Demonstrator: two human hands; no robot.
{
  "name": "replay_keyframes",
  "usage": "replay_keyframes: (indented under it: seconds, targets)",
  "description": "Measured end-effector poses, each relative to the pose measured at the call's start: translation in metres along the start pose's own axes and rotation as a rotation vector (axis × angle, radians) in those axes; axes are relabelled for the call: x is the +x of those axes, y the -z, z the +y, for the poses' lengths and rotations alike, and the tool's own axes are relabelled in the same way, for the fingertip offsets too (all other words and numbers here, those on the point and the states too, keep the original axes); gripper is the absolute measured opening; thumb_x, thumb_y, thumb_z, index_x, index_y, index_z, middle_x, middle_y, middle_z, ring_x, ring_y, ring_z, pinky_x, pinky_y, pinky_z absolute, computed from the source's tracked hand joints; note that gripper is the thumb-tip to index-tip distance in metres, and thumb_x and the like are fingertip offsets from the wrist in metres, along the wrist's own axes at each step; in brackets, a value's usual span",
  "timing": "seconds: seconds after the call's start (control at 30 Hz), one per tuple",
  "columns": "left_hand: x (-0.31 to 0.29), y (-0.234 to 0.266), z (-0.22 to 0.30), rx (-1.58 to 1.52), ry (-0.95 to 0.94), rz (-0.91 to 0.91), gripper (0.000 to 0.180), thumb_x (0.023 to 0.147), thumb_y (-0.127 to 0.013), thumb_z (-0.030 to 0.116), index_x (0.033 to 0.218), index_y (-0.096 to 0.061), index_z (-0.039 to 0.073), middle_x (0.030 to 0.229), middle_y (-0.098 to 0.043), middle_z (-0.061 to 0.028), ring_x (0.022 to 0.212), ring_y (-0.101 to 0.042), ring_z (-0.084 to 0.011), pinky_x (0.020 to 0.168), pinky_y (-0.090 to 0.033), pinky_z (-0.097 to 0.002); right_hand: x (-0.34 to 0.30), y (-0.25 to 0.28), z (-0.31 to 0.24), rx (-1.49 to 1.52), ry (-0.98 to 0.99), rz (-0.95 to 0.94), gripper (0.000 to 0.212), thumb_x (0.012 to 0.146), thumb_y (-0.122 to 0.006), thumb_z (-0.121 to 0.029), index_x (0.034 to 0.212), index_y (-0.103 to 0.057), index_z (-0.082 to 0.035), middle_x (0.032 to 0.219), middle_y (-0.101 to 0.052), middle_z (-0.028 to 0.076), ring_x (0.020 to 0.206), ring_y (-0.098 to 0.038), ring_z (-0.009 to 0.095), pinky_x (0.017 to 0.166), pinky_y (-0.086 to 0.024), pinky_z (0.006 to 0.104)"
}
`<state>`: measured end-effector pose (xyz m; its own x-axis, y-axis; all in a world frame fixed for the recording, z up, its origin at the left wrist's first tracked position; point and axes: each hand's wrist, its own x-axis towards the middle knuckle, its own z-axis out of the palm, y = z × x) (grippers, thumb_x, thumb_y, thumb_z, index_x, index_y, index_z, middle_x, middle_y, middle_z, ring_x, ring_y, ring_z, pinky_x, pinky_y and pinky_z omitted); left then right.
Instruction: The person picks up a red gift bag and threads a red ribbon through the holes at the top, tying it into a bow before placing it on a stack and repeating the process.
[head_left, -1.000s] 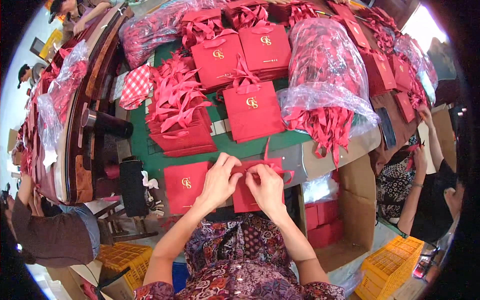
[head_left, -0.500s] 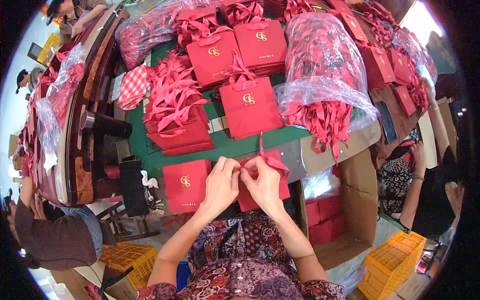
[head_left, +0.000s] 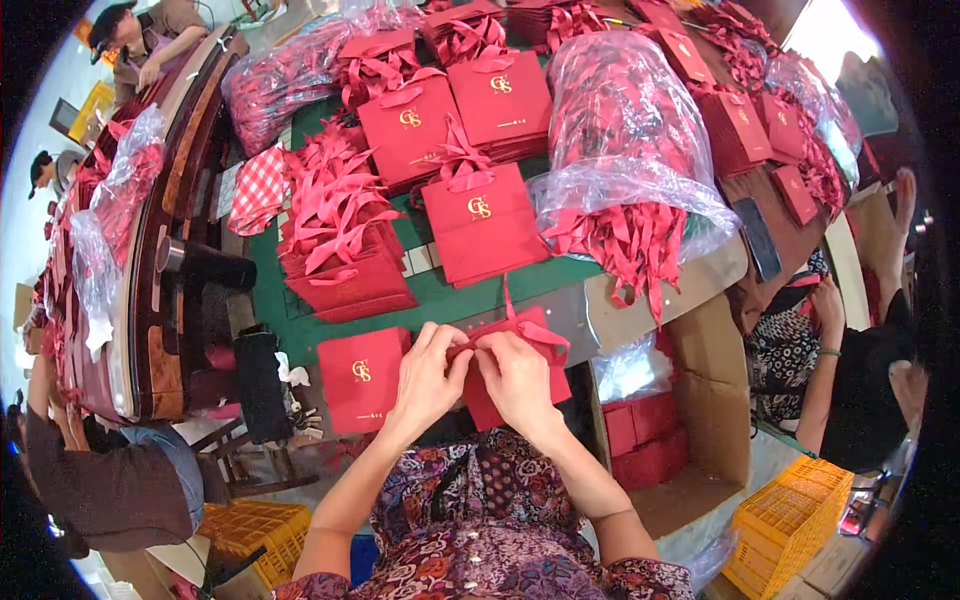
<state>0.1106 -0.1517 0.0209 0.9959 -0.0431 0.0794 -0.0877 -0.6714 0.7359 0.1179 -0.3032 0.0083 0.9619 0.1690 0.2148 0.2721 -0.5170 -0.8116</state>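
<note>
At the near edge of the table, a small red paper gift bag lies under both hands. My left hand and my right hand come together at its upper part, with fingertips pinched on its red ribbon. One ribbon end stands up beyond the fingers, and a loop hangs over the bag's right side. The exact spot between the fingertips is partly hidden. Left of my left hand lies a flat pile of red gift bags with gold lettering.
Stacked ribboned bags cover the green mat. A clear plastic sack spills red ribbons. To the right, a cardboard box holds red packs. A dark tumbler and phone lie farther out. Other people work at both sides.
The view has shifted slightly, so the table sits a little lower and left. My fingers have moved slightly at the ribbon, and red now shows between the two hands.
</note>
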Motion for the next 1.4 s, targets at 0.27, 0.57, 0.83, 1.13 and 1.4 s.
replay_keyframes:
  seconds: [0.27, 0.57, 0.83, 1.13, 1.4]
  targets:
    - [-0.002, 0.002, 0.007, 0.018, -0.03, -0.012, 0.029, 0.078, -0.08, 0.016, 0.097, -0.059, 0.005, 0.092, -0.058, -0.0098, 0.07, -0.063, -0.0263, 0.062, -0.052, -0.0385, 0.025, 0.041, -0.01, -0.115, 0.132, -0.034, 0.009, 0.087, -0.069, -0.013, 0.09, -0.069, -0.005, 0.087, -0.065, 0.012, 0.084, -0.062, 0.035, 0.074, -0.051, 0.0436]
    - [-0.003, 0.005, 0.005, 0.068, -0.4, -0.023, 0.017, 0.078, -0.076, 0.004, 0.09, -0.064, 0.005, 0.087, -0.058, -0.0098, 0.08, -0.06, -0.0291, 0.068, -0.05, -0.0384, 0.039, 0.046, 0.024, 0.011, 0.124, -0.437, 0.022, 0.089, -0.066, -0.024, 0.087, -0.07, -0.002, 0.082, -0.068, 0.015, 0.079, -0.067, 0.036, 0.069, -0.052, 0.0438]
    - [0.003, 0.009, 0.016, 0.113, -0.424, -0.036, 0.015, 0.078, -0.075, 0.004, 0.088, -0.064, 0.004, 0.086, -0.059, -0.0106, 0.083, -0.059, -0.0308, 0.071, -0.049, -0.0402, 0.037, 0.035, 0.03, 0.215, -0.129, -0.388, 0.018, 0.085, -0.07, -0.021, 0.087, -0.073, -0.004, 0.076, -0.072, 0.01, 0.072, -0.069, 0.019, 0.07, -0.053, 0.0327]
    - [0.004, 0.026, 0.016, 0.01, -0.125, -0.138, 0.016, 0.078, -0.075, 0.004, 0.09, -0.064, 0.004, 0.082, -0.057, -0.0088, 0.064, -0.056, -0.0226, 0.059, -0.046, -0.0351, 0.042, 0.007, 0.027, 0.315, -0.144, 0.019, 0.018, 0.09, -0.07, -0.019, 0.091, -0.069, -0.001, 0.075, -0.067, 0.009, 0.065, -0.063, 0.013, 0.062, -0.049, 0.0302]
    - [0.029, -0.005, -0.003, 0.009, -0.016, -0.044, 0.029, 0.084, -0.074, 0.02, 0.109, -0.068, 0.007, 0.089, -0.071, -0.0101, 0.074, -0.062, -0.0291, 0.069, -0.05, -0.0396, 0.049, 0.016, 0.03, 0.317, 0.018, -0.098, 0.017, 0.092, -0.066, -0.016, 0.096, -0.07, 0.0, 0.087, -0.068, 0.013, 0.078, -0.067, 0.023, 0.07, -0.052, 0.0336]
